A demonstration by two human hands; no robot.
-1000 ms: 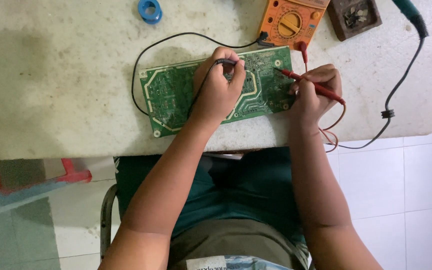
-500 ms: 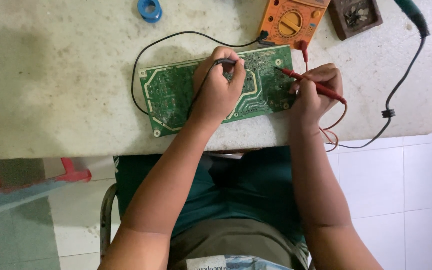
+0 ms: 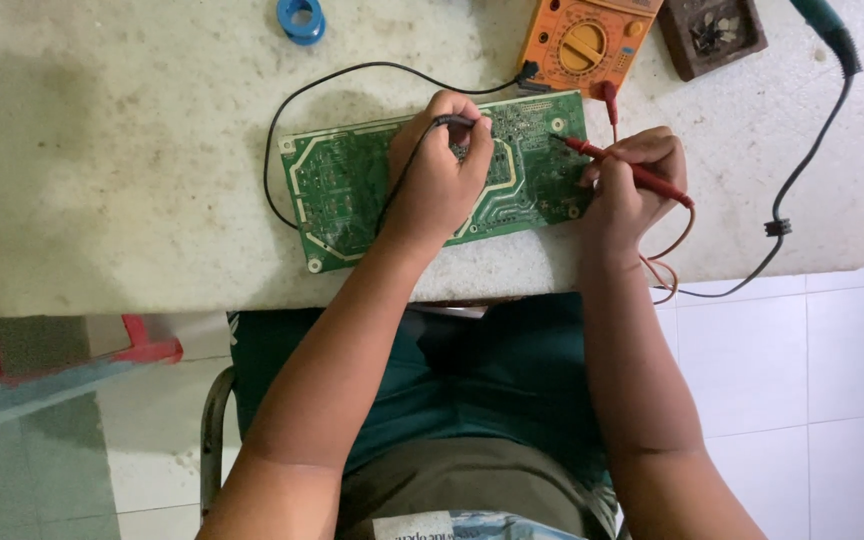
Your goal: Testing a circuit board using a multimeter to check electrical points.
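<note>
Your left hand (image 3: 439,175) rests on one flat green circuit board (image 3: 352,190), its grip clamped on a slim black probe (image 3: 452,122) pressed to the board's traces. Your right hand (image 3: 632,185), at the board's right edge, has its grip pinched around one thin red probe (image 3: 617,165) whose tip touches the board's upper right corner. The board lies flat on a pale, speckled stone table (image 3: 102,150), near the front edge. Just behind the board sits one orange multimeter (image 3: 582,45) with a round yellow dial; a black lead (image 3: 282,130) curves from it around the board's left end. Behind the board's left half lies one blue ring of tape (image 3: 301,18). Right of the multimeter stands one square brown tray (image 3: 712,35) of small parts, and beyond that one teal-handled soldering iron (image 3: 827,25).
</note>
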